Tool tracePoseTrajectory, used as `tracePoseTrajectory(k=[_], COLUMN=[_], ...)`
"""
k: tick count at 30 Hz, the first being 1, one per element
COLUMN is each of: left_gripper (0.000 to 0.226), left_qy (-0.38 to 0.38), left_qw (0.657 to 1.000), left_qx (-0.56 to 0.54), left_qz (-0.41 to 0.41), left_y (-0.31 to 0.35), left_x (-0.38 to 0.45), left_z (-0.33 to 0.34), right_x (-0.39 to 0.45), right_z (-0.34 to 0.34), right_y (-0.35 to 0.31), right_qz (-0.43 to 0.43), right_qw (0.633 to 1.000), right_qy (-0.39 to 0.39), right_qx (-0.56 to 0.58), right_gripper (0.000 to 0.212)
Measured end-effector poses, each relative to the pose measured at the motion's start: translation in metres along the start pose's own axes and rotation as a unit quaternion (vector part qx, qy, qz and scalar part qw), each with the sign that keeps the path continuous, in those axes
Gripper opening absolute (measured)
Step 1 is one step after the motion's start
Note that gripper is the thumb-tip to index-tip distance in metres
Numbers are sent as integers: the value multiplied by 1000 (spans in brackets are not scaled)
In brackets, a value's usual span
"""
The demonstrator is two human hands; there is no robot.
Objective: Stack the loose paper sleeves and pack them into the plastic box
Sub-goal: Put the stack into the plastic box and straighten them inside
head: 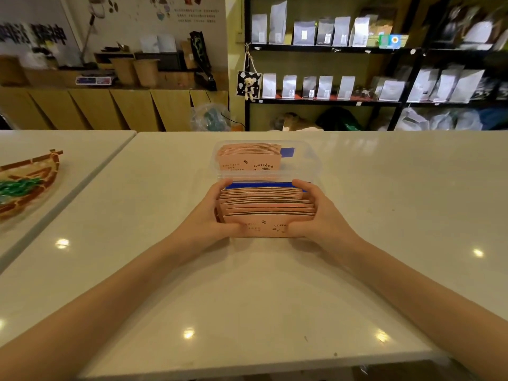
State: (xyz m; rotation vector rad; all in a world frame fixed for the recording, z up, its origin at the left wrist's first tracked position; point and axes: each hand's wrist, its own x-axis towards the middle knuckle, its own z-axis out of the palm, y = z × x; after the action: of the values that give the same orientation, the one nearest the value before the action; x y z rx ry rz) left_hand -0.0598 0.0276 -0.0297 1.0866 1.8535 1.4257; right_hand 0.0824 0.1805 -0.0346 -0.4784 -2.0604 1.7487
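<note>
A thick stack of pink paper sleeves (265, 209) printed with "COFFEE" stands on edge on the white table (247, 298), a blue sleeve at its back. My left hand (213, 214) grips the stack's left end and my right hand (316, 213) grips its right end. Just behind the stack sits the clear plastic box (310, 160), which holds another row of pink sleeves (248, 158) on its left side and a blue one (287, 152) behind them. The box's right part shows no sleeves.
A woven basket (27, 182) with green contents lies on a second white table at the left. Behind the tables are a wooden counter (110, 105) and black shelves (330, 100) of white bags.
</note>
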Motion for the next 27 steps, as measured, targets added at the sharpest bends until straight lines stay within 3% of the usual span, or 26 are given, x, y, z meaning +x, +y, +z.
tracePoseTrajectory(k=[5, 11, 16, 27], left_gripper=[82, 58, 61, 62], left_qy=[9, 53, 59, 55], left_qw=[1000, 994, 996, 998], left_qx=[3, -85, -71, -41], left_qz=[-12, -31, -17, -6], left_y=[4, -2, -1, 3], left_x=[-2, -5, -6, -11], left_z=[7, 14, 17, 18], right_x=[-1, 0, 1, -10], right_z=[-1, 6, 9, -1], right_y=[1, 11, 12, 0], right_qz=[24, 45, 33, 13], right_qw=[1000, 996, 996, 1000], right_qy=[19, 24, 36, -22], right_qx=[-2, 70, 74, -14], right_gripper=[80, 58, 61, 71])
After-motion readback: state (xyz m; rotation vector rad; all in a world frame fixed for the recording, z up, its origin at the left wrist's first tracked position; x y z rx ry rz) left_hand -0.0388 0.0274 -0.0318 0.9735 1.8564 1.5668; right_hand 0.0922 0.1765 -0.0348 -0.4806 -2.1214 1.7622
